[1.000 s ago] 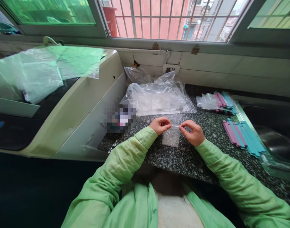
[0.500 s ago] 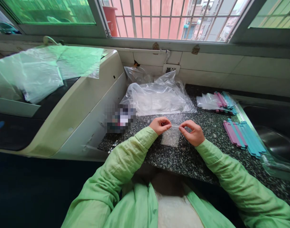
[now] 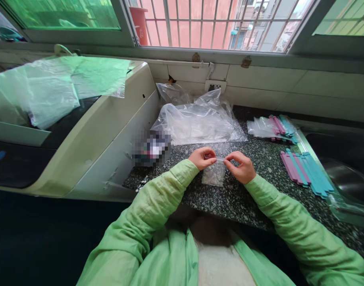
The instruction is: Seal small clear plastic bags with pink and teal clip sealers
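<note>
My left hand [image 3: 203,158] and my right hand [image 3: 241,167] pinch the two top corners of a small clear plastic bag [image 3: 213,174], which hangs between them just above the speckled dark counter [image 3: 229,198]. Thumb and forefinger of each hand close on the bag's upper edge. To the right lie loose pink and teal flat sticks [image 3: 307,171]. Further back right is a bundle of similar sticks in clear bags [image 3: 274,128].
A heap of large clear plastic bags [image 3: 196,119] lies behind my hands against the tiled wall. A cream-coloured appliance [image 3: 89,131] covered with plastic sheets stands to the left. A metal sink [image 3: 345,174] is at the right edge. A blurred dark item [image 3: 150,148] sits beside the appliance.
The small bag has shifted slightly and my left fingers have closed a little tighter on its edge. Both hands stay in nearly the same place.
</note>
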`<control>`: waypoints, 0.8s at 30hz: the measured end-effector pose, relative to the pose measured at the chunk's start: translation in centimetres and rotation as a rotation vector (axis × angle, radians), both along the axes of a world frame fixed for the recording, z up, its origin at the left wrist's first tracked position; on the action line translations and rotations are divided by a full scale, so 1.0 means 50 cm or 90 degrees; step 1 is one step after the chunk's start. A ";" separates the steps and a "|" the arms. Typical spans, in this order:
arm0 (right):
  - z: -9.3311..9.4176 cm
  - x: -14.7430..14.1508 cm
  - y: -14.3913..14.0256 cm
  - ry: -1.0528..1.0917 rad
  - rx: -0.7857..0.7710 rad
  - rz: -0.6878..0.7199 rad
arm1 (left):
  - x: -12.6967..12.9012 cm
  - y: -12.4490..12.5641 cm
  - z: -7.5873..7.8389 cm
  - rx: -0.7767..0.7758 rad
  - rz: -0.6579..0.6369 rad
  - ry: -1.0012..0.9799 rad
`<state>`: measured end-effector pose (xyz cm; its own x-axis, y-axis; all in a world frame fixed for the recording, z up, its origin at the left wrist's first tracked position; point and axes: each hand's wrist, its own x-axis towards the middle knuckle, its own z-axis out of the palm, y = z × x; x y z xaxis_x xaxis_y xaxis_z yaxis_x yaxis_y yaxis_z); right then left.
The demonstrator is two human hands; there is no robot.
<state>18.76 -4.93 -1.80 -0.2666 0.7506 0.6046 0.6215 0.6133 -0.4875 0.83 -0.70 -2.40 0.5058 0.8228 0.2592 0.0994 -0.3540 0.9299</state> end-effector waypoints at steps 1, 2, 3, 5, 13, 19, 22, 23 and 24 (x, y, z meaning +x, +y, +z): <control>-0.001 0.000 0.000 0.001 0.000 0.002 | 0.000 0.000 -0.001 0.010 -0.005 -0.004; -0.002 -0.001 0.000 0.002 0.001 0.004 | 0.000 0.000 -0.001 0.021 -0.007 -0.006; -0.002 -0.001 0.000 0.002 0.000 0.006 | 0.000 0.001 -0.001 0.031 -0.008 -0.004; -0.003 -0.003 0.000 0.004 -0.001 0.007 | 0.000 0.001 -0.002 0.044 -0.009 0.000; 0.000 -0.003 -0.001 0.010 -0.016 0.009 | 0.000 0.001 -0.003 0.039 -0.013 0.001; 0.001 -0.003 -0.001 0.015 -0.011 0.016 | 0.001 0.000 -0.005 0.033 -0.013 -0.003; 0.001 -0.004 -0.001 0.011 -0.019 0.021 | 0.003 -0.001 -0.006 0.030 -0.016 -0.008; 0.001 -0.004 -0.001 0.011 -0.020 0.021 | 0.003 -0.001 -0.006 0.026 -0.016 -0.011; 0.001 -0.004 -0.001 0.011 -0.018 0.020 | 0.004 -0.001 -0.006 0.019 -0.016 -0.014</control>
